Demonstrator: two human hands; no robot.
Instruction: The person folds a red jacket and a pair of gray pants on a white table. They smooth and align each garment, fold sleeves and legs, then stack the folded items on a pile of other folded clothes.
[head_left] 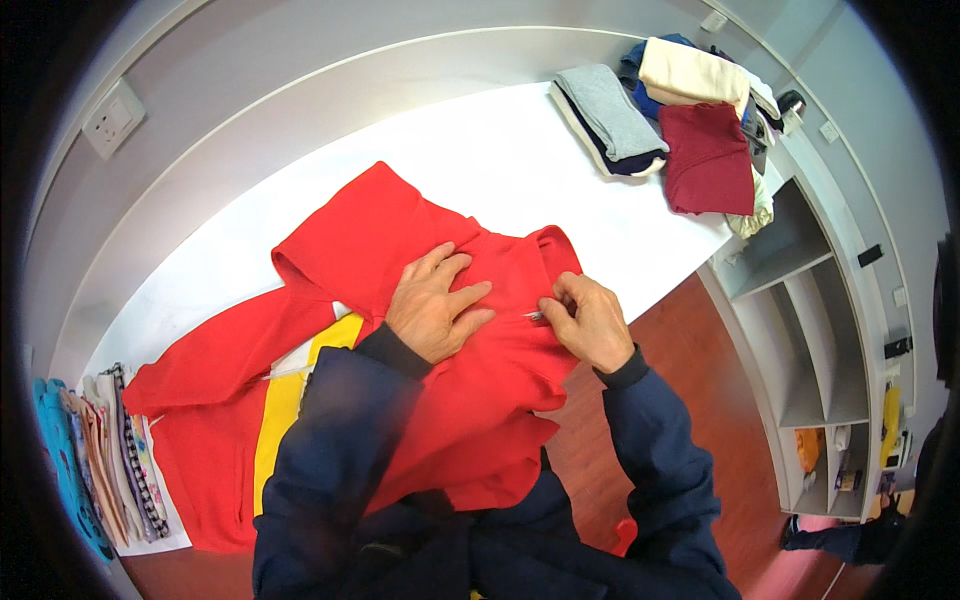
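Note:
A red jacket (330,220) with a yellow and white stripe lies spread over the white table in front of me, its lower folds hanging over the near edge towards me. My left hand (432,308) rests flat on the red cloth, fingers spread. At the collar end, my right hand (592,318) is closed, thumb and fingers pinching the garment's edge. Just left of that thumb shows a small silvery piece (535,316), maybe a zip part; it is too small to tell. The inner fingers of the right hand are partly hidden.
Folded clothes, among them a grey one (610,110), a maroon one (707,160) and a cream one (692,75), sit at the table's far right. A row of folded fabrics (125,450) stands at the left end. White shelving (800,330) lines the right side, beyond the reddish floor (680,370).

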